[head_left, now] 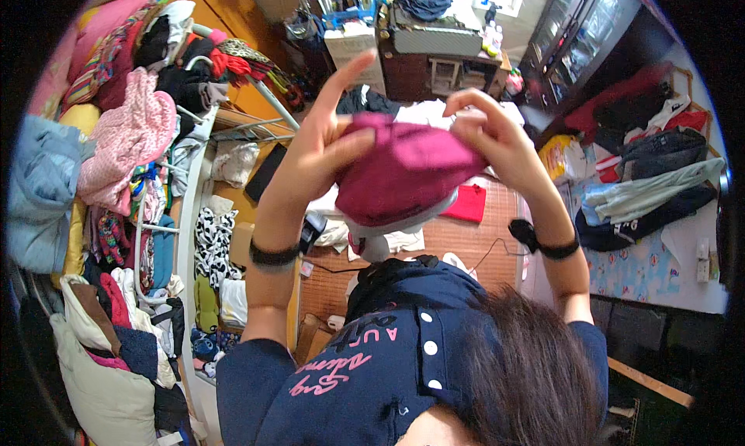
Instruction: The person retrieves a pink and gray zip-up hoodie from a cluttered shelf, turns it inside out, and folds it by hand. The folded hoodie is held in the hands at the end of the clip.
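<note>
The cloth (403,170) between the left grip (322,151) and right grip (500,135) is blurred and hides part of the floor (501,217) beneath. Below both, the lower edge cuts off the shirt (334,395) and hair (528,368); above the right grip, the upper edge crops the cabinet (574,42).

pale pillow (97,388) at left, red cloth (470,204) on floor (501,215)
</note>
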The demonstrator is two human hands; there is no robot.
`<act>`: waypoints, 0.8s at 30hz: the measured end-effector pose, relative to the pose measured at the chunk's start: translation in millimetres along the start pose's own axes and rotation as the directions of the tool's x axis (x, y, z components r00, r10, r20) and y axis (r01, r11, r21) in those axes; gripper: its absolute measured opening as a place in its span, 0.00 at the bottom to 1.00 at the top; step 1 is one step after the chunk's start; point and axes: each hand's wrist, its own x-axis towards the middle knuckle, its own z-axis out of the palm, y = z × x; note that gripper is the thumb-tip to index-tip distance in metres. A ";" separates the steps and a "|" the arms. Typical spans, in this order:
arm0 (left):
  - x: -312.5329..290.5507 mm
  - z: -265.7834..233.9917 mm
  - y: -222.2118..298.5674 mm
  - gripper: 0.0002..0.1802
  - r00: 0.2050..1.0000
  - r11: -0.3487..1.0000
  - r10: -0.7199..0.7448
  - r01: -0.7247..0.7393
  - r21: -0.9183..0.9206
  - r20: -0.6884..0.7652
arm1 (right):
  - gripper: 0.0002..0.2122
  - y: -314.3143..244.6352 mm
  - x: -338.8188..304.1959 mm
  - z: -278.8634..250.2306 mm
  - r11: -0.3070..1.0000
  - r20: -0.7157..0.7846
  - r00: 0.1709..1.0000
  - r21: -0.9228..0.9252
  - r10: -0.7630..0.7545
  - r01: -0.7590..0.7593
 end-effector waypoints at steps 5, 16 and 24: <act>-80.7 25.3 -60.1 0.30 0.910 0.911 -0.409 0.402 0.091 0.068 | 0.08 9.9 -106.9 21.7 0.985 0.261 0.955 -0.132 0.139 -0.107; -132.0 52.0 -131.3 0.21 0.814 0.671 -0.581 0.493 0.554 -0.022 | 0.06 50.7 -204.5 61.2 0.885 0.075 0.903 -0.246 0.424 -0.395; -122.5 37.1 -145.0 0.21 0.830 0.697 -0.547 0.375 0.612 0.114 | 0.04 61.7 -205.7 57.6 0.607 -0.026 0.607 0.040 0.794 -0.793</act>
